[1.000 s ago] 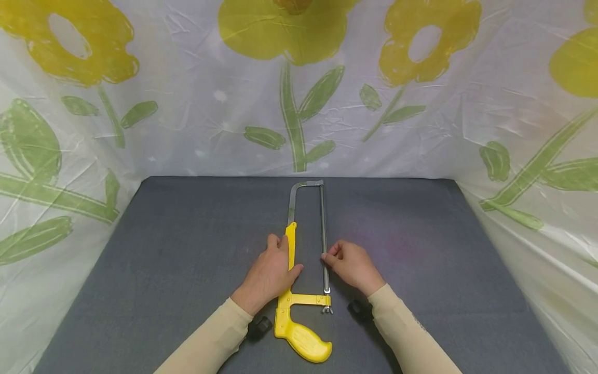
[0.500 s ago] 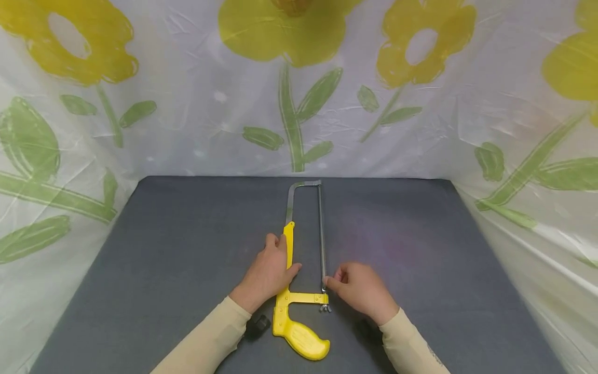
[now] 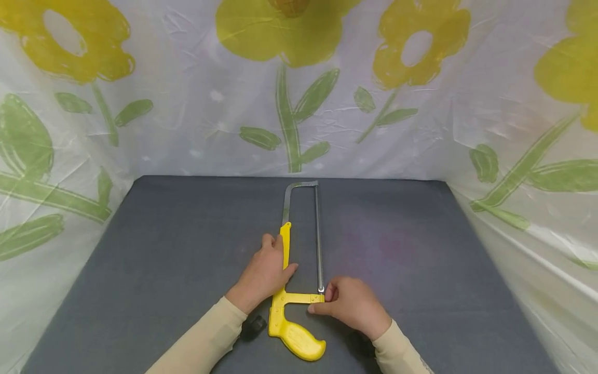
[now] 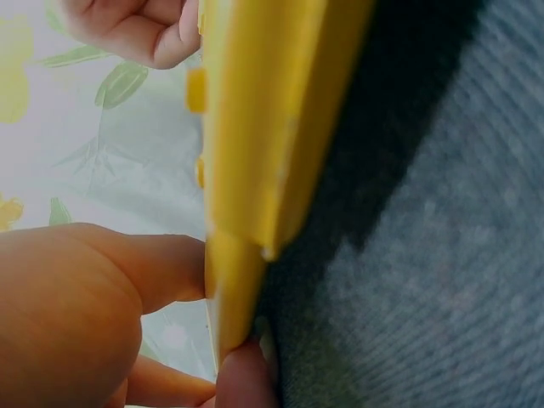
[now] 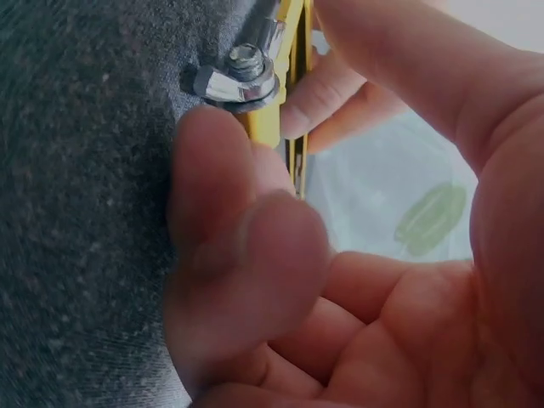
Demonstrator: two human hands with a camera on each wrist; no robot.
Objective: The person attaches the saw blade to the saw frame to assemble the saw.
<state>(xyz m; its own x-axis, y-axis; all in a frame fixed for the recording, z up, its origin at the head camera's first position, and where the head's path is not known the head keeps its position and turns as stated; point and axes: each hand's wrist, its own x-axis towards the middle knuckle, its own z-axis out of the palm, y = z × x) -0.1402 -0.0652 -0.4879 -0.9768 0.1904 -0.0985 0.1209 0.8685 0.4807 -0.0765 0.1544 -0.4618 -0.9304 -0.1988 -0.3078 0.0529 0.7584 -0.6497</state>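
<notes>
On the dark grey felt tabletop (image 3: 187,270) lies the yellow-handled metal hacksaw (image 3: 299,298). The left hand (image 3: 263,275) clasps its frame, steadying it; right hand (image 3: 351,304) fingers pinch the silver wing nut (image 5: 238,78), best turned slowly.

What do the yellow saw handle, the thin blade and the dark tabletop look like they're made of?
Yellow saw handle: probably moulded plastic, smooth, uniform colour, faint sheen. Thin blade: bare metal, grey and reflective, as is the silvery wing nut. Dark tabletop: seemingly fabric or felt, matte, with a fine woven texture.
</notes>
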